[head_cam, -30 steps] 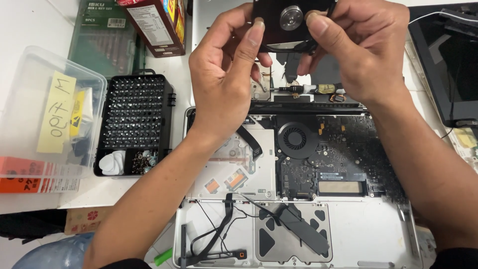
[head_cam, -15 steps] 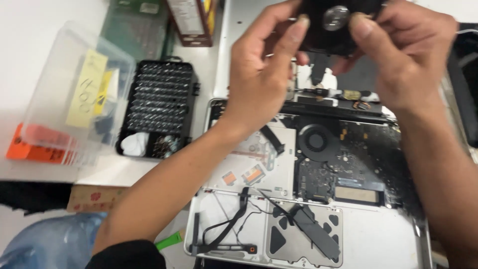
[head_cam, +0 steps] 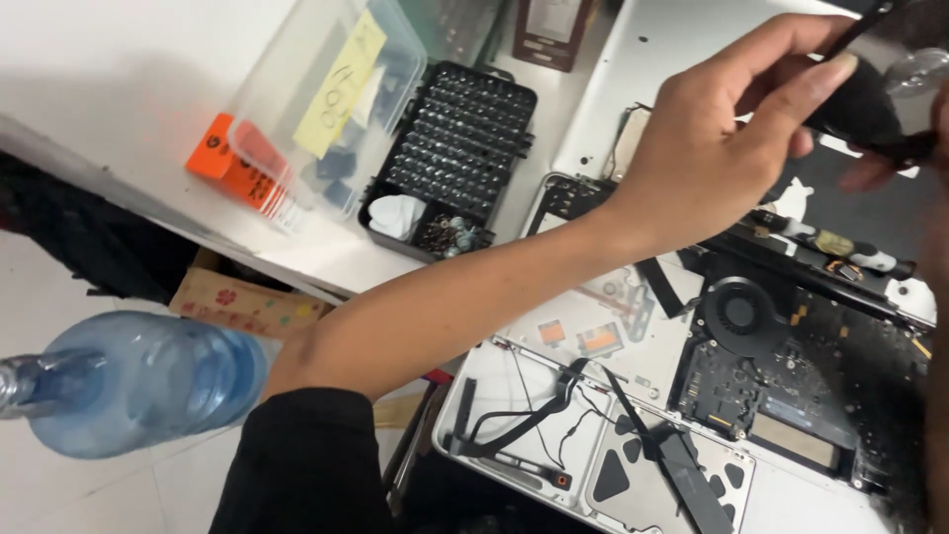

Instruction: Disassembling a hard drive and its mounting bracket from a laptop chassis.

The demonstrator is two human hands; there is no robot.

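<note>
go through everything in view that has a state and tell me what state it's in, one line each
left hand: raised, fingers pinching the black part
black part: held up above the laptop
right hand: mostly out of frame, touching the black part
laptop: bottom cover off, fan and board exposed
bit case: open
clear plastic box: lying on the table, holding small parts
water bottle: tilted, on the floor side

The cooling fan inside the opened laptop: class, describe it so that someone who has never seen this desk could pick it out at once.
Start at the opened laptop lying on the white table, its bottom cover off. Look below the left hand, at the upper edge of the dark circuit board. The cooling fan sits there: the only round black part with curved blades around a hub.
</note>
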